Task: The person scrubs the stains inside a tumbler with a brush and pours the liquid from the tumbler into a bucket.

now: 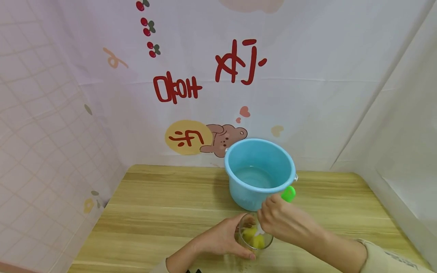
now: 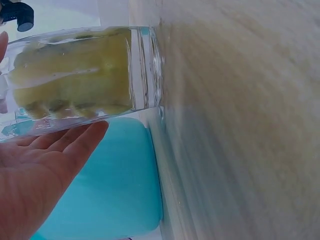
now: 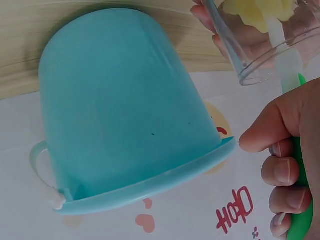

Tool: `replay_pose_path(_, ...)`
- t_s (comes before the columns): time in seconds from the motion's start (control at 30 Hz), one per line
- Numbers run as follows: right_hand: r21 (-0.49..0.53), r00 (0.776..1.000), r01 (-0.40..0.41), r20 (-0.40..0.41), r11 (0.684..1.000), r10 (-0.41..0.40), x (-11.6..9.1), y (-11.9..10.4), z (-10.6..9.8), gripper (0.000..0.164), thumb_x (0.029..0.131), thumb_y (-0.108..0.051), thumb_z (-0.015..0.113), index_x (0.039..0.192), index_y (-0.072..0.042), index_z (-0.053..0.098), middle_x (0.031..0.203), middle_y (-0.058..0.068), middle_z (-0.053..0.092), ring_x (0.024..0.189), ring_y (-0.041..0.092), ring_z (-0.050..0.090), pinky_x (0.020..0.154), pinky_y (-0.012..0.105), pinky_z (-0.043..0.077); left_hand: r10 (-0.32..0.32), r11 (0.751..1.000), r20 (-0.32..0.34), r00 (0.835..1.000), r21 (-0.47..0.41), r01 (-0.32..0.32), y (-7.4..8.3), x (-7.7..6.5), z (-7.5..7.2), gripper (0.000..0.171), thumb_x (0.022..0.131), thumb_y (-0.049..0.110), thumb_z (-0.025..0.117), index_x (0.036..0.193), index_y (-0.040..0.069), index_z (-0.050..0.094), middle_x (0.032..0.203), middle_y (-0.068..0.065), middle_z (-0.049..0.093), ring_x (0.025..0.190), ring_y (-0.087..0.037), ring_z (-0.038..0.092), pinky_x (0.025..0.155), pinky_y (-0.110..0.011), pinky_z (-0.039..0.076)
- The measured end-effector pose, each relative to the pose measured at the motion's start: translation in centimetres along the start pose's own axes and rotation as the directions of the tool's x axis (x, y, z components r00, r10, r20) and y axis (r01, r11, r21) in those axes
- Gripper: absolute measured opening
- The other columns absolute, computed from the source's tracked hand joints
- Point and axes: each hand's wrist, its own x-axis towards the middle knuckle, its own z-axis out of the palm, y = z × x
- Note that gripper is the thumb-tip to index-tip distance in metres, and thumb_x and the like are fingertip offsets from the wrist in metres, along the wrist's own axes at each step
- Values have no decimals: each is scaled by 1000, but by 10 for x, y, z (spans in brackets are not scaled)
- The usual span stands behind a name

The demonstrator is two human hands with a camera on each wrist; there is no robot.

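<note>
My left hand holds a clear drinking glass from the side, thumb and fingers round its wall. The glass is upright, its base at or just above the tabletop. My right hand grips the green handle of a sponge cup brush, fingers wrapped round it. From that handle a whitish shaft runs down through the glass's mouth. The brush's yellow sponge head fills much of the glass's inside. Just behind both hands stands a light-blue bucket, with what looks like water in its bottom.
The bucket has a pale handle hanging at its side. Under everything lies a wood-grain tabletop. A white cloth backdrop with red characters and cartoon prints rises behind the table, and cloth walls flank both sides.
</note>
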Motion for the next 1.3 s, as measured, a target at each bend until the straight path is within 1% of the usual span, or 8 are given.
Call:
replay_pose_path(0.23, -29, 999, 32, 18, 999, -31, 15, 0, -3, 25, 82, -6, 55, 66, -12, 37, 57, 0, 27, 57, 13, 25, 60, 28, 26, 32, 999, 16, 999, -29, -31, 0, -1, 0, 81, 84, 30, 92, 151, 32, 46, 142, 16, 58, 130, -4, 53, 110, -26, 42)
replay_pose_path(0.43, -25, 998, 46, 47, 999, -45, 30, 0, -3, 30, 83, -16, 66, 64, -19, 43, 56, -3, 32, 55, 12, 25, 60, 29, 25, 29, 998, 32, 999, -58, -28, -2, 0, 0, 82, 85, 27, 91, 152, 28, 44, 139, 16, 57, 125, -3, 55, 108, -24, 44)
replay_pose_path(0.6, -37, 996, 51, 82, 998, -48, 39, 2, 3, 27, 85, -26, 72, 65, -19, 56, 56, -1, 46, 55, 16, 38, 63, 31, 30, 8, 996, 38, 999, -92, -4, -2, 1, 0, 83, 86, 24, 90, 154, 24, 42, 142, 14, 55, 128, -4, 54, 109, -25, 44)
replay_pose_path(0.7, -41, 993, 60, 102, 997, -56, 42, 5, 8, 25, 85, -29, 74, 67, -19, 60, 57, -1, 51, 55, 18, 42, 63, 31, 31, 3, 997, 30, 1000, -81, 0, -1, 1, -1, 85, 86, 25, 90, 155, 22, 41, 144, 14, 54, 130, -4, 53, 108, -25, 44)
replay_pose_path(0.83, -13, 994, 47, 103, 999, -46, 42, 9, 15, 30, 83, -33, 77, 64, -21, 56, 55, -3, 49, 54, 16, 37, 63, 31, 30, 32, 998, 27, 999, -57, -30, -1, 1, -1, 85, 85, 27, 91, 155, 23, 41, 146, 11, 53, 131, -4, 52, 109, -26, 44)
replay_pose_path(0.97, 23, 996, 18, 82, 1000, -20, 38, 11, 20, 34, 79, -27, 77, 60, -20, 49, 52, -4, 40, 53, 15, 32, 62, 31, 29, 46, 998, 33, 998, -48, -44, 0, 2, -1, 82, 86, 28, 91, 153, 24, 44, 142, 9, 56, 127, -4, 54, 109, -25, 44)
replay_pose_path(1.13, 42, 997, -13, 80, 999, 10, 30, 13, 25, 40, 75, -15, 73, 56, -19, 38, 50, -3, 31, 52, 14, 27, 59, 30, 27, 8, 999, 22, 1000, -44, -7, 1, 1, -2, 80, 85, 28, 91, 151, 21, 47, 137, 14, 58, 124, -2, 55, 106, -23, 45)
replay_pose_path(1.3, 64, 996, -23, 84, 998, 18, 21, 15, 28, 40, 74, -16, 74, 56, -17, 38, 51, -2, 31, 51, 15, 28, 59, 30, 28, -25, 999, 15, 1000, -34, 26, 2, 0, -3, 80, 84, 29, 92, 150, 23, 48, 138, 15, 57, 126, -2, 53, 107, -24, 44)
